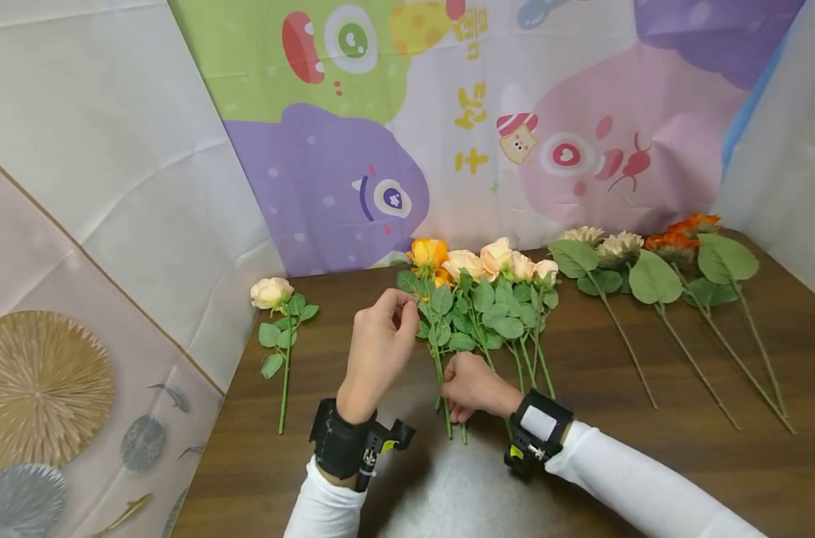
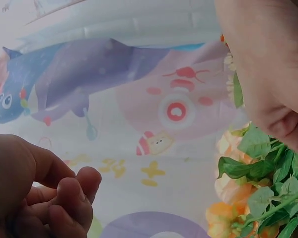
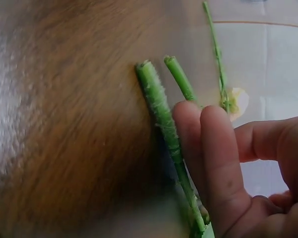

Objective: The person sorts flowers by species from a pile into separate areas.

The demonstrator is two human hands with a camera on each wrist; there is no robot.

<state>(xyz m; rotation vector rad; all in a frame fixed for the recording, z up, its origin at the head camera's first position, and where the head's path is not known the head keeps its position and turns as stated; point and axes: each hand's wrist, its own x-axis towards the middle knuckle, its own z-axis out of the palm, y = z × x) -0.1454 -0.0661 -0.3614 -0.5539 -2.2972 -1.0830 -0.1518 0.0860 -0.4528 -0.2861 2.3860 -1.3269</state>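
My left hand (image 1: 378, 347) hovers above the table, left of the middle bunch of roses; its fingers curl loosely with nothing between them. In the left wrist view the fingertips (image 2: 84, 183) lie close together in the air. Low over the bunch, my right hand (image 1: 476, 385) pinches a rose stem (image 3: 179, 77) near its cut end, partly hidden behind the fingers. Right beside those fingers runs another green stem (image 3: 156, 96). The bunch has orange roses (image 1: 428, 252) at its left and peach roses (image 1: 496, 258) to the right, with green leaves (image 1: 491, 314) below the blooms.
One cream rose (image 1: 271, 294) lies apart at the table's left. Several flowers with cream (image 1: 620, 248) and orange-red heads (image 1: 672, 246) and broad leaves lie at the right. A printed cloth (image 1: 474, 202) hangs behind the brown table (image 1: 602, 448).
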